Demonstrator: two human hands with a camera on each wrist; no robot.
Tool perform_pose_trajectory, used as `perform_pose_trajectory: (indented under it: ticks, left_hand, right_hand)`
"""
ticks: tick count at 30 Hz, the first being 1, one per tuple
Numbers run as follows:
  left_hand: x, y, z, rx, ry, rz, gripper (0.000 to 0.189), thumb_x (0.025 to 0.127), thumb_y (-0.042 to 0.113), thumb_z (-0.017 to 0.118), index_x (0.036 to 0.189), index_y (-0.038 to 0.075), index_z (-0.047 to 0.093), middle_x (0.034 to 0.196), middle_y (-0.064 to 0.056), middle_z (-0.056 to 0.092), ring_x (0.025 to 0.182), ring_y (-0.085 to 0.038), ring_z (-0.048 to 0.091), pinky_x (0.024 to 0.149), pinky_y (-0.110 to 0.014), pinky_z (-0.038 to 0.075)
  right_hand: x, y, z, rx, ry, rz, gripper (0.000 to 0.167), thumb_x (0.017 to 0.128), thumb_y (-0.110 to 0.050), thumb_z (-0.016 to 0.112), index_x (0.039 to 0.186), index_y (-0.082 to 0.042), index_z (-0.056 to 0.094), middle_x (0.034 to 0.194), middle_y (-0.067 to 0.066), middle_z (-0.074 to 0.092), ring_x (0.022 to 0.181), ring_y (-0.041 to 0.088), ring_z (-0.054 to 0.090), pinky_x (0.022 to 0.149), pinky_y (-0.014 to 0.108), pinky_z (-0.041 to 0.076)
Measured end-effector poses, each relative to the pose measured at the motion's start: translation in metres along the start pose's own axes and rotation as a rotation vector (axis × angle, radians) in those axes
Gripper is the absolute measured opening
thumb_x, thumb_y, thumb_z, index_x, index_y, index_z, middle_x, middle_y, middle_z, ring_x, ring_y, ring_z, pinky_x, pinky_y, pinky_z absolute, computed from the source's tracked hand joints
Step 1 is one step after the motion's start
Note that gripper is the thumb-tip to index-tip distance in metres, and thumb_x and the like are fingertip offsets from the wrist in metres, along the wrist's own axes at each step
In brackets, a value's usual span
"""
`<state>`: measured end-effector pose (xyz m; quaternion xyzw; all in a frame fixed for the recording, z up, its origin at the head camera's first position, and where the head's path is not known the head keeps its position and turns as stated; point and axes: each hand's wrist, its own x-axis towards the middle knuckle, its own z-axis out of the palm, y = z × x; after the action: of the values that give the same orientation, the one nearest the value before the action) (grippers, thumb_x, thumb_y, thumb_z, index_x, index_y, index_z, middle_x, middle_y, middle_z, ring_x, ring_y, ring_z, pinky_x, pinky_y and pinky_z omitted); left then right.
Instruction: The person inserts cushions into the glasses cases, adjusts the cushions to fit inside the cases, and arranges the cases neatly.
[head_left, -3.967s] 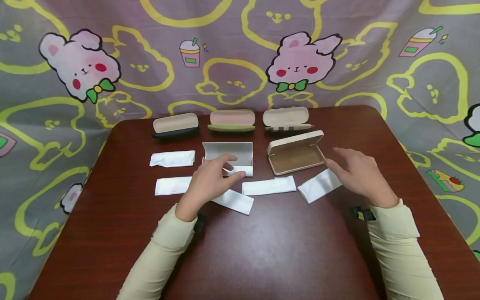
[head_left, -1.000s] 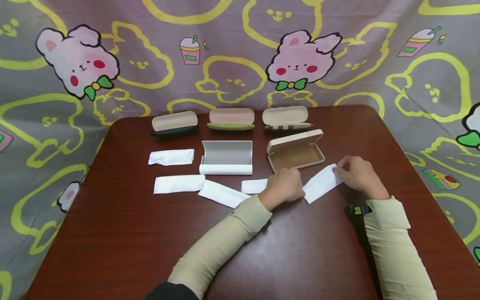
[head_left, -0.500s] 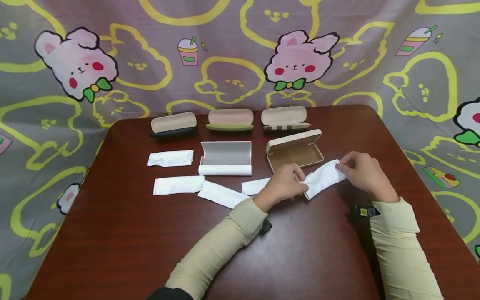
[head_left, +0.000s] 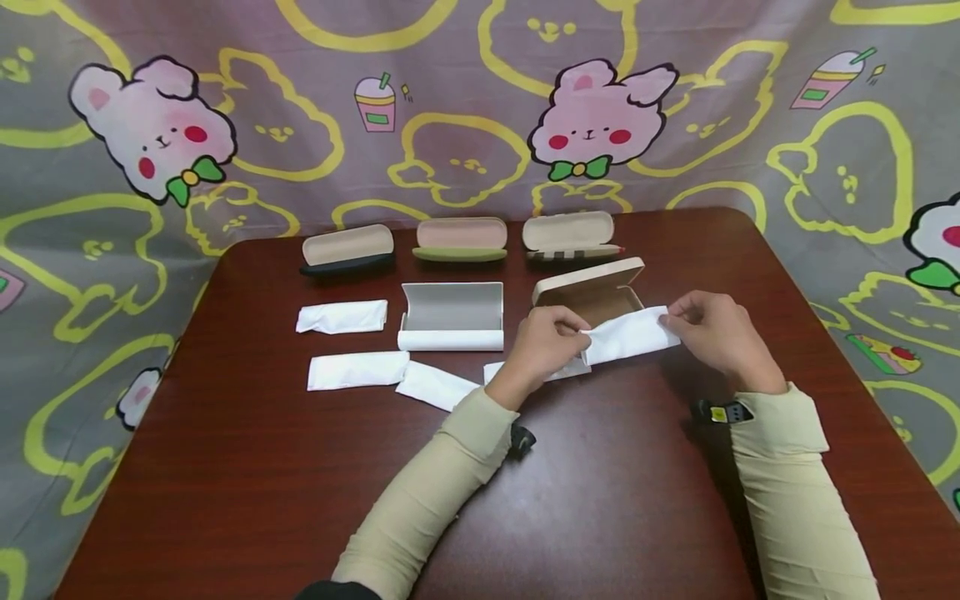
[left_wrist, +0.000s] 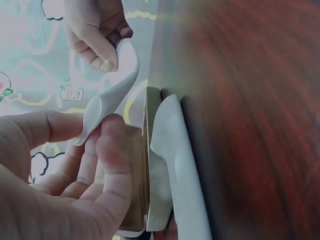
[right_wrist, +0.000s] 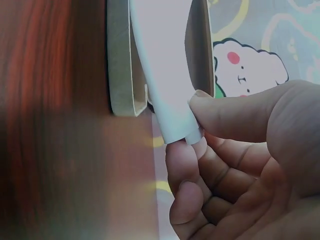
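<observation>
A folded white cloth [head_left: 630, 335] is stretched between my two hands, raised above the front of an open beige glasses case [head_left: 588, 283] with a brown inside. My left hand [head_left: 546, 346] pinches its left end between thumb and fingers. At the other end, my right hand [head_left: 712, 329] pinches the cloth, thumb on top in the right wrist view. From the left wrist view the held cloth [left_wrist: 112, 92] looks curved and slightly twisted. Another folded white cloth [head_left: 572, 369] lies on the table below, partly hidden by my left hand.
Left of the beige case stands an open white glasses case [head_left: 450, 340]. Black [head_left: 348, 263], green [head_left: 460, 254] and checked [head_left: 573, 252] cases stand open along the back. More folded white cloths [head_left: 358, 370] lie at the left of the brown table [head_left: 600, 500]. A patterned curtain hangs behind.
Both hands have taken hold of the right-hand cloth, lifted it off the table and brought it up and left, in front of the beige case. Earlier, the left hand was at the white case.
</observation>
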<state>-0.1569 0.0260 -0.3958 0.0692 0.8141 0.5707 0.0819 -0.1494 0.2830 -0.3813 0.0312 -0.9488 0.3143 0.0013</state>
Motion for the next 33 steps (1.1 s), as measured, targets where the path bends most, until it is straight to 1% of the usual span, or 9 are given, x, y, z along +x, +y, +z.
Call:
perform_pose_trajectory:
  ticks: [3, 6, 8, 13, 17, 21, 25, 29, 33]
  left_hand:
    - [0.001, 0.001, -0.004, 0.02, 0.03, -0.012, 0.011, 0.081, 0.005, 0.074, 0.09, 0.011, 0.073, 0.076, 0.003, 0.069, 0.067, -0.01, 0.063, 0.061, -0.026, 0.049]
    - [0.003, 0.002, -0.007, 0.055, 0.057, -0.029, 0.017, 0.08, 0.007, 0.075, 0.094, 0.01, 0.066, 0.078, 0.002, 0.068, 0.07, -0.01, 0.064, 0.062, -0.026, 0.049]
    - [0.005, 0.002, -0.009, 0.086, 0.072, -0.028, 0.021, 0.08, 0.007, 0.075, 0.095, 0.009, 0.061, 0.079, 0.002, 0.068, 0.073, -0.01, 0.063, 0.064, -0.026, 0.049]
    - [0.011, 0.002, -0.013, 0.13, 0.116, 0.002, 0.027, 0.08, 0.005, 0.075, 0.095, 0.009, 0.053, 0.079, 0.001, 0.066, 0.076, -0.014, 0.062, 0.068, -0.028, 0.048]
    - [0.015, 0.002, -0.015, 0.127, 0.142, -0.02, 0.03, 0.081, 0.004, 0.076, 0.096, 0.008, 0.051, 0.077, 0.003, 0.067, 0.077, -0.013, 0.062, 0.072, -0.028, 0.048]
    - [0.018, 0.001, -0.018, 0.108, 0.157, -0.046, 0.032, 0.082, 0.004, 0.076, 0.098, 0.008, 0.049, 0.077, 0.001, 0.07, 0.074, -0.014, 0.065, 0.07, -0.028, 0.049]
    - [0.02, 0.001, -0.02, 0.122, 0.182, -0.045, 0.034, 0.082, 0.003, 0.076, 0.1, 0.008, 0.048, 0.079, -0.001, 0.072, 0.079, -0.018, 0.067, 0.071, -0.03, 0.05]
    - [0.022, 0.0, -0.02, 0.145, 0.201, -0.04, 0.034, 0.083, 0.004, 0.076, 0.101, 0.008, 0.048, 0.081, -0.002, 0.072, 0.086, -0.021, 0.068, 0.075, -0.031, 0.05]
    - [0.024, -0.004, -0.02, 0.172, 0.226, -0.036, 0.033, 0.083, 0.004, 0.077, 0.1, 0.009, 0.049, 0.082, -0.002, 0.072, 0.088, -0.021, 0.068, 0.077, -0.032, 0.051]
  right_hand:
    - [0.003, -0.002, 0.0, 0.015, -0.005, 0.003, 0.028, 0.096, -0.026, 0.069, 0.104, 0.001, 0.067, 0.093, 0.017, 0.067, 0.079, 0.031, 0.057, 0.062, 0.039, 0.045]
    - [0.007, -0.003, 0.001, 0.037, -0.016, 0.011, 0.03, 0.097, -0.027, 0.069, 0.104, 0.001, 0.067, 0.092, 0.016, 0.067, 0.077, 0.031, 0.056, 0.061, 0.039, 0.044]
    - [0.01, -0.003, 0.002, 0.055, -0.02, 0.025, 0.03, 0.097, -0.027, 0.068, 0.105, 0.001, 0.067, 0.093, 0.016, 0.066, 0.078, 0.031, 0.055, 0.061, 0.039, 0.044]
    - [0.017, -0.008, 0.002, 0.084, -0.013, 0.068, 0.028, 0.097, -0.026, 0.068, 0.106, 0.001, 0.067, 0.096, 0.018, 0.066, 0.082, 0.032, 0.054, 0.063, 0.04, 0.043]
    - [0.023, -0.011, 0.003, 0.116, -0.008, 0.085, 0.028, 0.097, -0.026, 0.068, 0.105, 0.001, 0.067, 0.094, 0.017, 0.066, 0.081, 0.031, 0.053, 0.063, 0.04, 0.043]
    - [0.028, -0.013, 0.006, 0.144, 0.007, 0.095, 0.03, 0.097, -0.027, 0.068, 0.106, 0.001, 0.068, 0.093, 0.017, 0.065, 0.08, 0.03, 0.053, 0.062, 0.039, 0.043]
    - [0.033, -0.015, 0.01, 0.162, 0.035, 0.099, 0.03, 0.096, -0.028, 0.069, 0.105, 0.001, 0.069, 0.095, 0.018, 0.066, 0.079, 0.03, 0.053, 0.062, 0.039, 0.043]
    - [0.039, -0.014, 0.016, 0.161, 0.062, 0.096, 0.029, 0.096, -0.027, 0.07, 0.104, 0.001, 0.07, 0.094, 0.017, 0.066, 0.077, 0.029, 0.052, 0.06, 0.038, 0.042]
    - [0.041, -0.014, 0.022, 0.17, 0.069, 0.101, 0.029, 0.096, -0.026, 0.07, 0.104, 0.002, 0.07, 0.093, 0.017, 0.065, 0.077, 0.029, 0.052, 0.059, 0.038, 0.042]
